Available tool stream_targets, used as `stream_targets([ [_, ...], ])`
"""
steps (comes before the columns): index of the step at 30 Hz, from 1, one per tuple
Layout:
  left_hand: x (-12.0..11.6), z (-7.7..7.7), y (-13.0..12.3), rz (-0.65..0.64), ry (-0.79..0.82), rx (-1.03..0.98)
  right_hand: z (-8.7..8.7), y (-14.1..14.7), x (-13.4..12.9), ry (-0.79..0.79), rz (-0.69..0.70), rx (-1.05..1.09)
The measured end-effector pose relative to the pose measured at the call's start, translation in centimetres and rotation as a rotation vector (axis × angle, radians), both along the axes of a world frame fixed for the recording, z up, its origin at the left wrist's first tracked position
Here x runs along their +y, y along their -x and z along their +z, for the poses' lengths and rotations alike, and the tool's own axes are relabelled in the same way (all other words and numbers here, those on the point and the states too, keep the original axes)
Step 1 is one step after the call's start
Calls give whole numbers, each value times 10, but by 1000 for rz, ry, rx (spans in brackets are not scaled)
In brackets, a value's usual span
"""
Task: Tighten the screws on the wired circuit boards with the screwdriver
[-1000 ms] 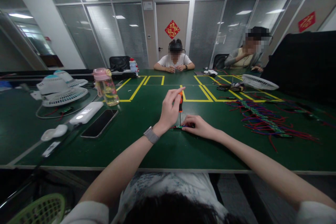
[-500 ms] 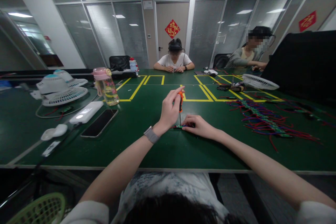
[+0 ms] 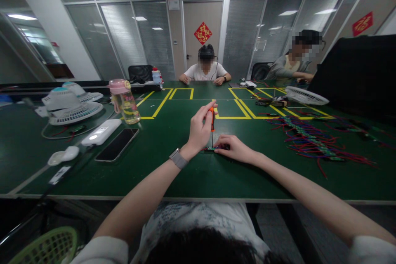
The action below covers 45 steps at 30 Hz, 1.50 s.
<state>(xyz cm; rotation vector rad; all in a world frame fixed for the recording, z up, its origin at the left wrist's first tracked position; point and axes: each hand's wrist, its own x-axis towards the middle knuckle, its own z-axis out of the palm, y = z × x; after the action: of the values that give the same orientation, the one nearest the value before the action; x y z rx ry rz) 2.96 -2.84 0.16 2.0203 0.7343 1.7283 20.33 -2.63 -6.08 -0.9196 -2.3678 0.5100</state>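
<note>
My left hand (image 3: 200,128) is closed on the orange and black handle of a screwdriver (image 3: 213,123). The screwdriver stands upright, its thin shaft pointing down at a small green circuit board (image 3: 210,149) on the table. Whether the tip touches the board is too small to tell. My right hand (image 3: 232,147) rests on the table with its fingers pinched at the board's right end, steadying contact with it. Part of the board and its wires is hidden behind both hands.
Right of my hands lies a row of circuit boards (image 3: 312,138) with red and blue wires. On the left are a phone (image 3: 117,145), a white power bank (image 3: 101,132), a bottle (image 3: 126,103) and white fans (image 3: 76,111). A co-worker (image 3: 204,68) sits opposite, another person at right.
My hands, the screwdriver and the board stay almost where they were. Across the table, the co-worker's hands have moved apart.
</note>
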Motion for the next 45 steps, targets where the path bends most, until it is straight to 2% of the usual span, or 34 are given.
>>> stream_targets([
  [2, 0, 0, -1, 22, 6, -14, 0, 0, 0, -2, 0, 1],
  [6, -1, 1, -1, 150, -88, 21, 0, 0, 0, 1, -5, 7],
  [8, -1, 2, -1, 166, -107, 41, 0, 0, 0, 3, -5, 8],
  [14, 0, 0, 0, 3, -47, 40, 1, 0, 0, 11, -1, 4],
  [16, 0, 0, 0, -12, -10, 19, 1, 0, 0, 14, 0, 1],
  [24, -3, 2, 0, 164, -89, 49, 0, 0, 0, 19, -4, 6],
  [29, -3, 2, 1, 85, -65, 44, 2, 0, -1, 13, -6, -4],
  [33, 1, -1, 0, -5, 22, 18, 2, 0, 0, 17, -3, -5],
  [36, 4, -2, -1, -20, 38, 28, 1, -1, 0, 12, -7, -7],
  [40, 2, -1, -1, 25, -26, 73, 0, 0, 0, 12, -6, 4],
  [45, -3, 2, 0, 178, -119, 81, 1, 0, 0, 22, -9, 4],
])
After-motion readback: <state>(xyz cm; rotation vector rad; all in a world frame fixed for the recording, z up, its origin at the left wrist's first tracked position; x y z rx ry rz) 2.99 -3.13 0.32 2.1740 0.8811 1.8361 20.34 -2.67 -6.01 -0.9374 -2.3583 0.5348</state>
